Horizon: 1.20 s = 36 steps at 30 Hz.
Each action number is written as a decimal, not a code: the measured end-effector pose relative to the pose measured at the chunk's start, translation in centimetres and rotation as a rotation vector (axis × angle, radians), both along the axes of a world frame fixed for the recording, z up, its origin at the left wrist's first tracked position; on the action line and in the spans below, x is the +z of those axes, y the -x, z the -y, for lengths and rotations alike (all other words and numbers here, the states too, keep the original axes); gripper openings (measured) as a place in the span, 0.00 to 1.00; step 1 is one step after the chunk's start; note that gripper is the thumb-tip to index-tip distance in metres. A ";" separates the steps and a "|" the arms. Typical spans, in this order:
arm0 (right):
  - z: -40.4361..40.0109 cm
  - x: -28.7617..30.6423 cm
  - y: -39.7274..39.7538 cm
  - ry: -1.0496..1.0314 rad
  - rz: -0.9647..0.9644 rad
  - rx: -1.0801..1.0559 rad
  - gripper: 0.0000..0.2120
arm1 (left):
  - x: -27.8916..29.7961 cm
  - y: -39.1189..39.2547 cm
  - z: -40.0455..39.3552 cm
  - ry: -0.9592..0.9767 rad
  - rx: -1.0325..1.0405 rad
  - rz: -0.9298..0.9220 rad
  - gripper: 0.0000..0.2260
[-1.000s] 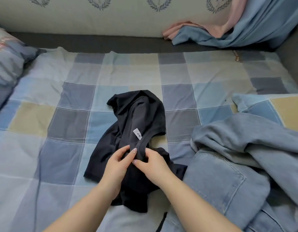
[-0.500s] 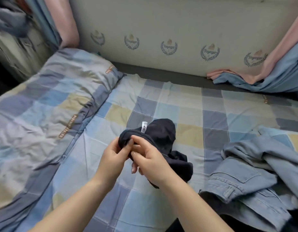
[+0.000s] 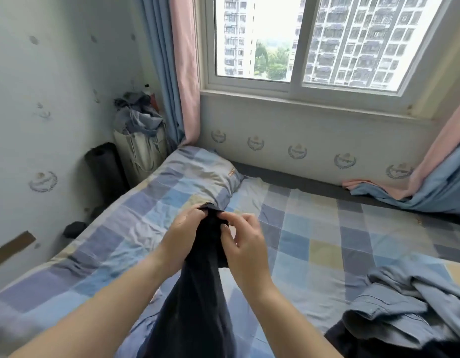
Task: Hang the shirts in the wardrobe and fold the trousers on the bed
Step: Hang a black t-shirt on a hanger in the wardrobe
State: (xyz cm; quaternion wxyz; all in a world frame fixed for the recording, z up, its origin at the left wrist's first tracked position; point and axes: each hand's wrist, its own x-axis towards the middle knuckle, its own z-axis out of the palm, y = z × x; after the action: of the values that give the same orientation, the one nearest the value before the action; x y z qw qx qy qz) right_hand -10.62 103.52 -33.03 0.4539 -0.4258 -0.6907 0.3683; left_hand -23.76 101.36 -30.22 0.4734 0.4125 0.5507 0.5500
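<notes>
Hanging straight down from both hands, the dark shirt (image 3: 198, 301): left hand (image 3: 181, 235) and right hand (image 3: 245, 244) pinch its top edge

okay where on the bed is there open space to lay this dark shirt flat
Bare checked sheet lies between the pillow and the curtain hem, ahead of both hands, left and right, which hold the dark shirt. The near right corner is crowded with denim clothes.

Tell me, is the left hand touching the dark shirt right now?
Touching. The head view shows the left hand gripping the top edge of the dark shirt, fingers curled over the fabric, while the rest hangs down between the arms.
</notes>
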 end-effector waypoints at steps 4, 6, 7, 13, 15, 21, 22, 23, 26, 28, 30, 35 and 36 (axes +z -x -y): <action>3.6 4.7 0.3 0.027 0.002 0.107 0.14 | 7.7 -0.2 3.6 0.000 -0.003 0.000 0.11; 5.6 6.6 -0.1 0.039 -0.029 0.181 0.13 | 10.3 -0.8 5.2 0.011 0.002 0.023 0.14; 6.5 7.5 -0.6 0.045 -0.038 0.210 0.11 | 11.4 -1.1 6.0 0.028 0.000 0.039 0.16; 12.0 11.5 -4.8 0.053 -0.059 0.281 0.07 | 16.3 -1.5 9.4 0.012 0.021 -0.070 0.10; 13.6 12.1 -6.2 0.067 -0.081 0.223 0.11 | 17.8 -1.7 10.2 -0.034 -0.047 -0.185 0.13; 16.9 12.6 -11.6 0.171 0.147 0.075 0.14 | 19.2 -4.1 12.1 -0.192 -0.351 -0.093 0.05; 17.6 12.5 -12.6 0.158 0.273 0.023 0.14 | 19.1 -4.7 12.1 -0.175 -0.339 -0.074 0.05; 18.4 12.3 -13.7 0.145 0.412 -0.048 0.14 | 19.0 -5.3 12.2 -0.158 -0.331 -0.040 0.07; 20.6 12.9 -17.0 0.132 0.691 -0.308 0.14 | 18.6 -6.1 11.6 -0.219 -0.482 -0.103 0.10; 22.2 14.2 -18.8 0.112 0.811 -0.475 0.13 | 18.3 -6.0 10.8 -0.304 -0.596 -0.342 0.09; 24.1 15.7 -20.2 0.104 0.891 -0.626 0.14 | 17.8 -5.8 9.4 -0.390 -0.590 -0.630 0.08; 30.4 18.2 -19.2 0.140 1.003 -0.889 0.13 | 16.2 -7.7 8.6 -0.590 -0.762 -0.865 0.08; 31.9 18.6 -18.7 0.155 1.002 -0.951 0.14 | 16.1 -8.5 8.7 -0.652 -0.783 -0.882 0.06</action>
State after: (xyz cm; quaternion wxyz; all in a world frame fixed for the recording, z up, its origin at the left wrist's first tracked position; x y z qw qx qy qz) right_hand 8.10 71.58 -14.47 0.1610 -0.8319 -0.5273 -0.0632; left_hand -15.30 92.67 -14.12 0.2201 0.8895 0.3081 0.2558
